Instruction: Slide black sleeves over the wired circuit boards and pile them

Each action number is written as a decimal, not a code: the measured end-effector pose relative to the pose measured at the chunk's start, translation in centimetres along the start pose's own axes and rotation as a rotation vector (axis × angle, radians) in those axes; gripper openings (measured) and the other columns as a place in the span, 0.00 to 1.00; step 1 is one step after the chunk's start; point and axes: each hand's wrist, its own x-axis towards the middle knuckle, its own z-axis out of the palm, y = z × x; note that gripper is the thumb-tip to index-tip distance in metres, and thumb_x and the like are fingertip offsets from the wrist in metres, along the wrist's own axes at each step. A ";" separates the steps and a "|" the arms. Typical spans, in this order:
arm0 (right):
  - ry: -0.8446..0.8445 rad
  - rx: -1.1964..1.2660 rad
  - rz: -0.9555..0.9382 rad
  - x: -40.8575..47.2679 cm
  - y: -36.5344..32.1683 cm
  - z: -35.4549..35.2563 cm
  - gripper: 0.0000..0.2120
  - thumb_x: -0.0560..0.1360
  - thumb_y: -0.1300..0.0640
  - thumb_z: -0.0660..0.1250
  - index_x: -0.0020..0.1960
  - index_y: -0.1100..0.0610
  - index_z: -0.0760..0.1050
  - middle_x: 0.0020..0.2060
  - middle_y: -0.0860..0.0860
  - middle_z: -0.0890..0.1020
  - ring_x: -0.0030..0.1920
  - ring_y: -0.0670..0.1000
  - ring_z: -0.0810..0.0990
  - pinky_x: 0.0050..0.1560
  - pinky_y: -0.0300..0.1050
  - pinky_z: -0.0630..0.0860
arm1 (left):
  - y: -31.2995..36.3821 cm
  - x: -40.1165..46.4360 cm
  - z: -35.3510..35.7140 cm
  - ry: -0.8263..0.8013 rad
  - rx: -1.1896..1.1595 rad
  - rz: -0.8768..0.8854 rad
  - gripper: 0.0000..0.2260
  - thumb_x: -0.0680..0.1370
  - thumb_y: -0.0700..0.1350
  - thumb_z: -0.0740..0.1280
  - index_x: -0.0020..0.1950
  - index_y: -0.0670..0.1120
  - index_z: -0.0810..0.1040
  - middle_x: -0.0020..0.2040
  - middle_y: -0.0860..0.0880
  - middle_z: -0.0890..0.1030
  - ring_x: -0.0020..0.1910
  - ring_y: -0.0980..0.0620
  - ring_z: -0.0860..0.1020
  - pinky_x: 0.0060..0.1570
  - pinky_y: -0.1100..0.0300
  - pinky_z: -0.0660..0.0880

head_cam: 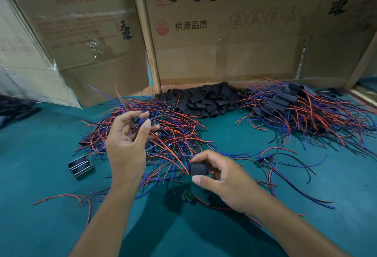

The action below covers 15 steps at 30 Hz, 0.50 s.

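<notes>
My left hand (127,134) pinches a wired circuit board (140,121) above the tangled pile (163,134), my right hand (220,177) grips a black sleeve (199,169) nearby; I should feed wires through its mouth first.

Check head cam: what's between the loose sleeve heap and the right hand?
In the head view, red and blue wires trailing from the unsleeved board pile cross the teal mat between the sleeve heap and the right hand; the rest is bare mat.

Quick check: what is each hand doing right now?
Left hand: fingers pinch a wired circuit board above the pile.
Right hand: fingers grip a black sleeve.
</notes>
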 end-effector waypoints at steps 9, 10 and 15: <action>-0.023 0.024 0.041 -0.1 0.3 0.6 0.15 0.70 0.43 0.70 0.55 0.42 0.73 0.46 0.44 0.83 0.43 0.52 0.79 0.49 0.50 0.75 | 0.1 -0.3 0.3 0.020 -0.009 -0.005 0.11 0.79 0.35 0.68 0.56 0.49 0.76 0.53 0.46 0.84 0.43 0.46 0.86 0.39 0.61 0.80; -0.019 0.026 0.042 -0.1 0.4 0.7 0.15 0.70 0.43 0.70 0.55 0.42 0.72 0.45 0.44 0.83 0.40 0.50 0.78 0.46 0.49 0.75 | 0.2 -0.3 0.4 0.025 -0.013 -0.007 0.11 0.79 0.35 0.68 0.55 0.49 0.77 0.53 0.46 0.84 0.43 0.46 0.86 0.39 0.61 0.80; 0.042 0.044 0.044 -0.3 0.3 1.3 0.16 0.69 0.41 0.71 0.53 0.42 0.72 0.43 0.45 0.83 0.35 0.49 0.73 0.41 0.47 0.73 | 0.2 -0.3 0.6 0.029 -0.021 -0.001 0.12 0.78 0.34 0.68 0.54 0.50 0.77 0.52 0.46 0.84 0.41 0.45 0.86 0.39 0.61 0.80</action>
